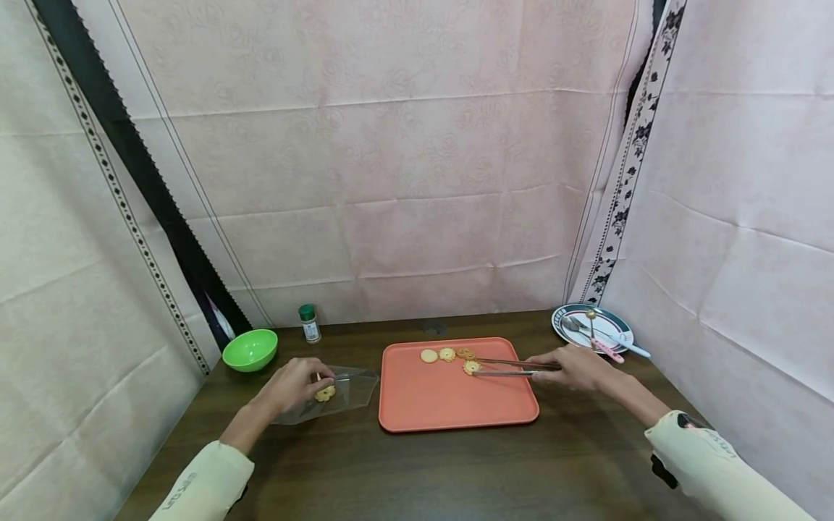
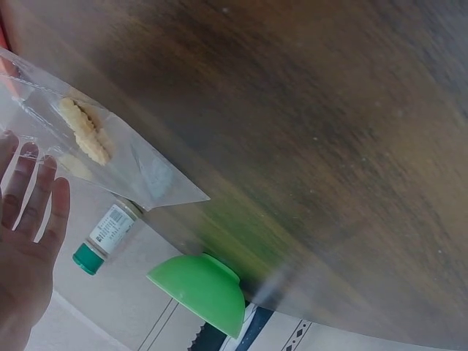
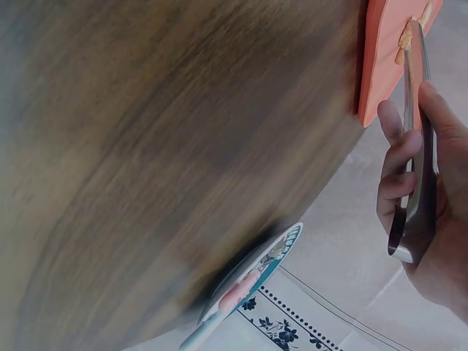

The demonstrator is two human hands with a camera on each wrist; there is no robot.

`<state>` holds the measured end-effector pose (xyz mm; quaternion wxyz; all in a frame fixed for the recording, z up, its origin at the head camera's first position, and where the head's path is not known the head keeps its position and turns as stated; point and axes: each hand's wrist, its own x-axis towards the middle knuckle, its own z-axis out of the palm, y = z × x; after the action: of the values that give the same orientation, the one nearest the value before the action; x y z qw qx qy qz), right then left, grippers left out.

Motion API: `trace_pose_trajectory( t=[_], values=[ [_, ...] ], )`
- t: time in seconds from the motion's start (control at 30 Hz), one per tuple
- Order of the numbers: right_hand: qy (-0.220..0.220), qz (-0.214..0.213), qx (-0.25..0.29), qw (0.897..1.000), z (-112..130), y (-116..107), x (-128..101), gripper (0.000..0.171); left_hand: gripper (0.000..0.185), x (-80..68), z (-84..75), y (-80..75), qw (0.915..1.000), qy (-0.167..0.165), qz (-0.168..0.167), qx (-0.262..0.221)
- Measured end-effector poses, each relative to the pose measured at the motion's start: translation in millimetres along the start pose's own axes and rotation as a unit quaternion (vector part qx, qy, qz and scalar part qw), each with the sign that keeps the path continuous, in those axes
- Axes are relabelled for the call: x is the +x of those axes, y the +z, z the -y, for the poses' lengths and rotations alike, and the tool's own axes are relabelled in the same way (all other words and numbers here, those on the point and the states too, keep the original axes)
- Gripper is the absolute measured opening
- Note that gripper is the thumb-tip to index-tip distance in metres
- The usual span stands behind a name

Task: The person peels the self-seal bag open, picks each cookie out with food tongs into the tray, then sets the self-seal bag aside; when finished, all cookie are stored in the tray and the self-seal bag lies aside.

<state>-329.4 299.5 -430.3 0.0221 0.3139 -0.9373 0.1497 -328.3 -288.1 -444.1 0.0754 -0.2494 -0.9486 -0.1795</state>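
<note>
My left hand (image 1: 301, 381) rests with straight fingers (image 2: 35, 191) on a clear plastic bag (image 1: 339, 394) lying on the dark wooden table. One flower-shaped cookie (image 1: 324, 393) lies inside the bag (image 2: 139, 164), just past my fingertips. My right hand (image 1: 570, 367) grips metal tongs (image 1: 511, 367) that reach left over the orange tray (image 1: 456, 405). Their tips are at a cookie (image 1: 471, 367) on the tray. Three more cookies (image 1: 447, 354) lie in a row near the tray's far edge. In the right wrist view my fingers (image 3: 398, 157) curl round the tongs (image 3: 415, 124).
A green bowl (image 1: 250, 349) and a small green-capped spice bottle (image 1: 309, 323) stand at the back left. A patterned plate (image 1: 609, 318) with spoons sits at the back right corner. Pink cloth walls close in the table on three sides.
</note>
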Motion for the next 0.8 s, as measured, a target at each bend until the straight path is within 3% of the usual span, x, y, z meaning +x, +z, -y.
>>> trace_pose_trajectory(
  t=[0.47, 0.67, 0.8],
  values=[
    [0.014, -0.008, -0.011, 1.0, 5, -5, 3, 0.042, 0.008, -0.2, -0.5, 0.4, 1.0, -0.001, -0.004, 0.008],
    [-0.027, -0.022, -0.025, 0.999, 18, -8, 15, 0.038, 0.008, -0.8, -0.9, -0.4, 0.9999, 0.003, -0.008, 0.009],
    [-0.032, -0.014, -0.026, 0.999, 31, -5, 25, 0.037, 0.008, -0.1, -1.7, 0.9, 1.0, 0.0, -0.004, 0.007]
  ],
)
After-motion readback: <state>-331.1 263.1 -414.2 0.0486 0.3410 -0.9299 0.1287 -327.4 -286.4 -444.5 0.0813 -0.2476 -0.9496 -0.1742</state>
